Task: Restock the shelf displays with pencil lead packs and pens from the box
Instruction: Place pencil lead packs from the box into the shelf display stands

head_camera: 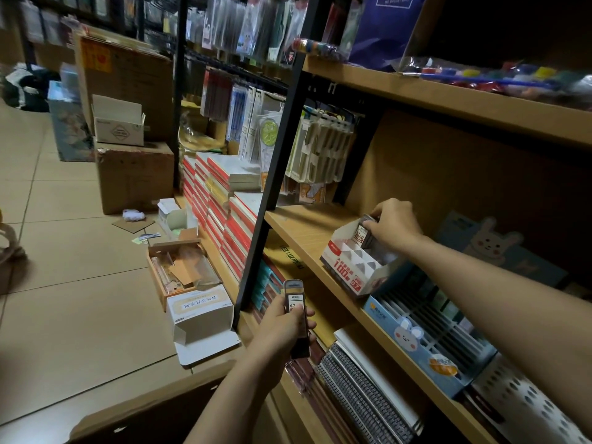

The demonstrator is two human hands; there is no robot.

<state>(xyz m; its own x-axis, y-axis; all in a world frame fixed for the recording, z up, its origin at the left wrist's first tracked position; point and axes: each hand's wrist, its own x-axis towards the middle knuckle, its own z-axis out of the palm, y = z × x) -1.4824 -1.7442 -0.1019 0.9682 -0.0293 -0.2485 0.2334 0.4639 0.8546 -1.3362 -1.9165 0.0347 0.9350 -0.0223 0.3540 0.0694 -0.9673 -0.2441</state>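
The right hand (395,224) reaches onto the wooden shelf (307,232) with its fingers curled around a pencil lead pack (362,236), holding it upright in the far compartment of a white and red cardboard display box (347,265) that stands near the shelf's front edge; the box's nearer compartments show only their white dividers. The left hand (283,328) is lower and nearer, in front of the shelf edge, gripping a small stack of dark lead packs (296,310) with the thumb lying across the front; the top pack's label reads 0.7. Just right of the display box on the same shelf sits a blue display tray (413,339) with a rabbit face on its front and rows of dark slots, and right of that a white perforated metal holder (525,402). Below the shelf, spiral notebooks (362,395) lie in a stack. A black upright post (272,174) frames the shelf's left end, with red-edged notebook stacks (221,200) beyond it. On the tiled floor (64,251) to the left are a white carton (200,312) with an open flap, an open box of clear packaging (179,267), and larger cardboard boxes (134,177) farther back.
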